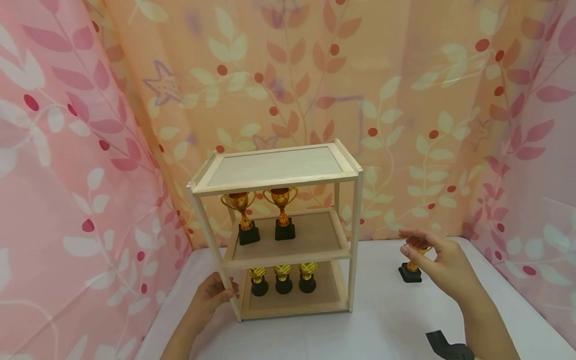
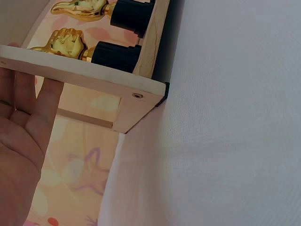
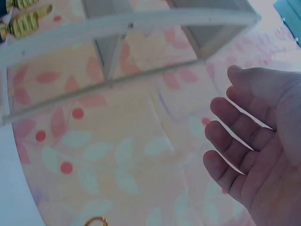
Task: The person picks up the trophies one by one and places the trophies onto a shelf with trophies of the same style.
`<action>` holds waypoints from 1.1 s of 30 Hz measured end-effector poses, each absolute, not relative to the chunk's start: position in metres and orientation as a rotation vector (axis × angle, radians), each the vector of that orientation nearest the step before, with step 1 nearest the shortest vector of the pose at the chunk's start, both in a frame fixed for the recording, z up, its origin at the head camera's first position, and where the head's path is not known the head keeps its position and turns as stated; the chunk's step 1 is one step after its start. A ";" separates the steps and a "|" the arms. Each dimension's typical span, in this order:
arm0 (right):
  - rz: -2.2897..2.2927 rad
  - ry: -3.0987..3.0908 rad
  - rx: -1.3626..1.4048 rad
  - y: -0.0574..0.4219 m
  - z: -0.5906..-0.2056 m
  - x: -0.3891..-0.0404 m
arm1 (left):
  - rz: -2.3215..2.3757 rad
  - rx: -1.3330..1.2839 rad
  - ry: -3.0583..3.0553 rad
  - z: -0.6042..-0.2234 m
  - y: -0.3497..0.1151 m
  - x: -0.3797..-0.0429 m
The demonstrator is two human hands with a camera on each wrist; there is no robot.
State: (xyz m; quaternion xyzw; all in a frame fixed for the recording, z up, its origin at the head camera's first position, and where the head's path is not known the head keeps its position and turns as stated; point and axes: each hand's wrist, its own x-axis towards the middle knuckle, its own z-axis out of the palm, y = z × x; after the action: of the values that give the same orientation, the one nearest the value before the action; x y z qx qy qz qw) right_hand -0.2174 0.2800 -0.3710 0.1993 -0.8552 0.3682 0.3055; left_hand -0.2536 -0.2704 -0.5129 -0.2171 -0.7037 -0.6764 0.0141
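A pale wooden three-tier shelf (image 1: 288, 261) stands on the white table. My left hand (image 1: 209, 300) grips its front left post low down, thumb in front; in the left wrist view the fingers (image 2: 47, 101) pass behind the post. Two gold cup trophies, a left one (image 1: 249, 232) and a right one (image 1: 284, 229), stand on the middle tier. Three gold thumb-shaped trophies (image 1: 283, 285) with black bases line the bottom tier. At the right, my right hand (image 1: 443, 260) hovers by another cup trophy (image 1: 410, 274), partly hiding its bowl. Its fingers (image 3: 235, 141) are loosely bent and hold nothing.
Flowered curtains (image 1: 405, 125) enclose the table (image 1: 378, 320) at the back and both sides. The shelf's top panel (image 1: 276, 165) bears nothing. A black strap (image 1: 450, 345) is around the right wrist.
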 end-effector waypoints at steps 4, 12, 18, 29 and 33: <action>0.945 -2.306 0.421 0.302 -0.378 -0.226 | -2.101 -0.680 -2.201 -0.513 -0.272 -0.255; 0.999 -2.381 0.337 0.351 -0.406 -0.244 | -2.096 -0.697 -2.204 -0.514 -0.272 -0.255; 1.062 -2.419 0.248 0.383 -0.431 -0.256 | -2.096 -0.699 -2.203 -0.515 -0.273 -0.256; 1.235 -2.559 0.132 0.410 -0.486 -0.280 | -2.100 -0.702 -2.200 -0.515 -0.273 -0.255; 1.308 -2.624 0.107 0.415 -0.506 -0.289 | -2.093 -0.688 -2.215 -0.514 -0.273 -0.255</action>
State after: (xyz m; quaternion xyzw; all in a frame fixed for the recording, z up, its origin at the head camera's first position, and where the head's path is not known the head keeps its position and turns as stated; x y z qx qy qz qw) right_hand -0.2889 0.4147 -0.5063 0.0362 -0.8896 0.4434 0.1036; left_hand -0.2552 -0.2728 -0.5141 -0.2202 -0.7089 -0.6699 0.0089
